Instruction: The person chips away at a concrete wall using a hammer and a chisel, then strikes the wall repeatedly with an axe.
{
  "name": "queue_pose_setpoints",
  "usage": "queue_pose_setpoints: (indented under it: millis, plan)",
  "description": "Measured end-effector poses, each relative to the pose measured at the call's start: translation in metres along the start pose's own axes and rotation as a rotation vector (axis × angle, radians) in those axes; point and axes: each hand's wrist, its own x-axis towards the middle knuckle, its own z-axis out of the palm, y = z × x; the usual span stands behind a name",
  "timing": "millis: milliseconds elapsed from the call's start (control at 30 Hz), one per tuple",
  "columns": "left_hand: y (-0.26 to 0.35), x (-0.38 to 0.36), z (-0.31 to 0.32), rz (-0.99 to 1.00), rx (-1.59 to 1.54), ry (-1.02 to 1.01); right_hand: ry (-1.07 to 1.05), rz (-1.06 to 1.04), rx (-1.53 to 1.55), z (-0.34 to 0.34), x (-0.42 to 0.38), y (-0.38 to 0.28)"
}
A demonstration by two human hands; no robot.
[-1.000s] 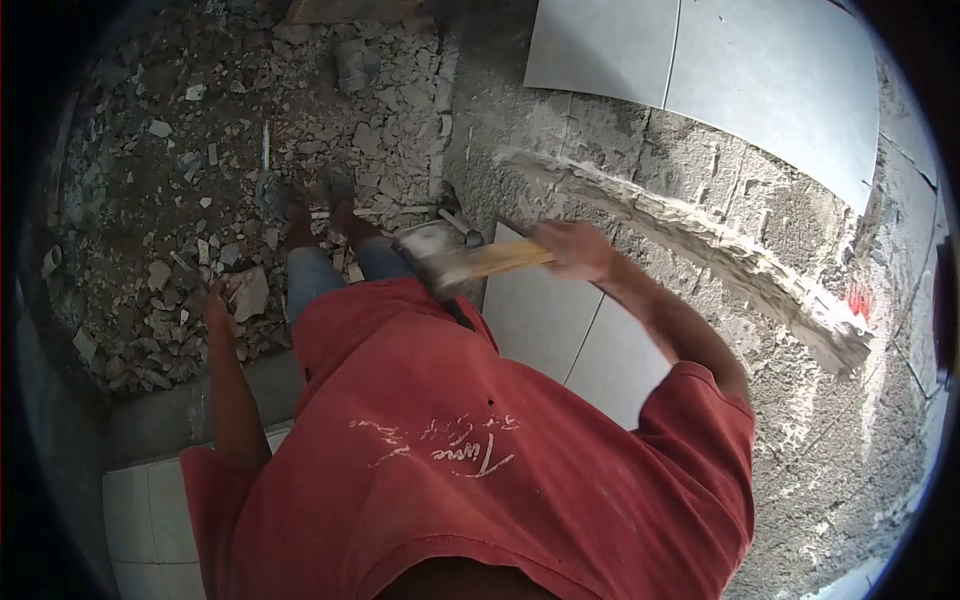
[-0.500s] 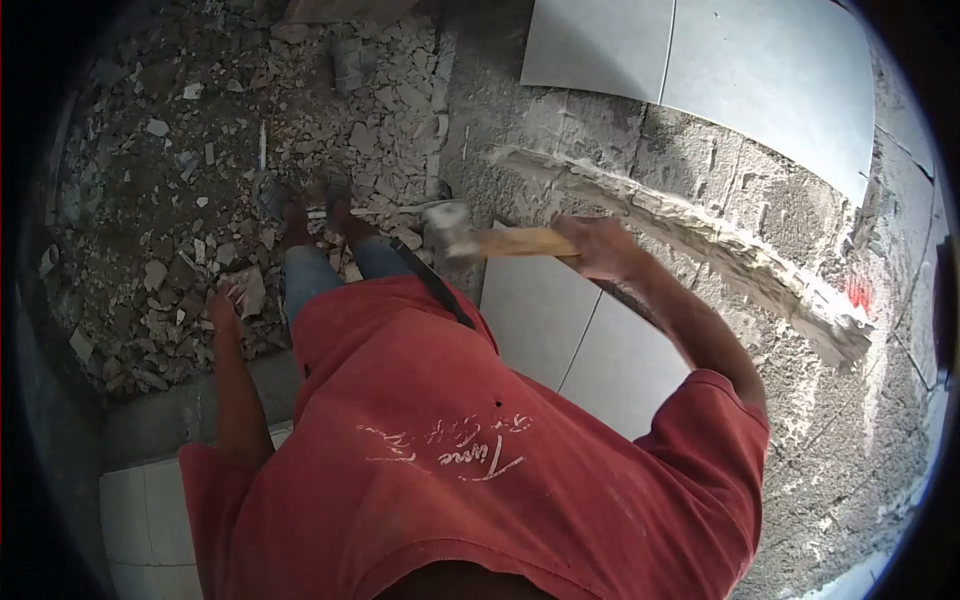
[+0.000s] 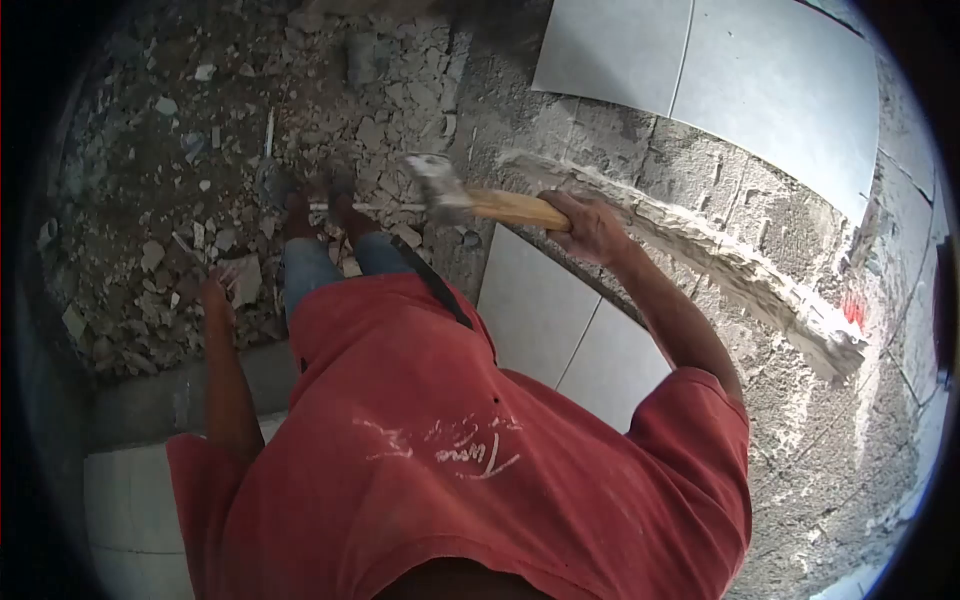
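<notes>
My right hand (image 3: 590,225) grips the wooden handle of a hammer (image 3: 505,208). Its mortar-stained steel head (image 3: 435,185) points left, just off the left end of a rough groove (image 3: 700,245) cut across the bare cement wall. My left hand (image 3: 214,298) hangs at my side above the rubble, holding nothing, fingers loose. A red shirt (image 3: 450,440) covers my torso in the lower middle, with my jeans and feet (image 3: 310,215) below.
Broken tile and mortar rubble (image 3: 180,170) covers the floor at left. Grey wall tiles remain above the groove (image 3: 720,70) and below it (image 3: 560,320). A white tiled ledge (image 3: 130,500) lies at lower left. A red mark (image 3: 855,305) sits near the groove's right end.
My right hand has swung the hammer up and away from my body; its head moved from beside my waist to the groove's left end. The left arm has hardly moved.
</notes>
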Motion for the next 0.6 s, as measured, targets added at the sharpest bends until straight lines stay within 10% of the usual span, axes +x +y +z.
queue_pose_setpoints:
  millis: [133, 200, 367, 500, 600]
  plan:
    - [-0.01, -0.01, -0.008, 0.038, -0.057, 0.025, -0.546, 0.532, -0.242, 0.022, -0.017, 0.098]
    - [-0.034, 0.008, -0.018, 0.01, -0.173, 0.102, -0.486, 0.651, -0.104, 0.044, -0.034, 0.189]
    - [-0.05, -0.019, -0.028, -0.081, -0.076, 0.111, -0.363, 0.424, -0.191, -0.014, 0.009, 0.014]
    - [-0.042, -0.031, -0.011, -0.012, -0.106, 0.087, 0.128, -0.15, 0.075, 0.011, 0.022, -0.019]
    - [-0.041, -0.04, 0.0, -0.065, -0.076, 0.089, -0.106, -0.107, -0.222, 0.034, -0.003, 0.048]
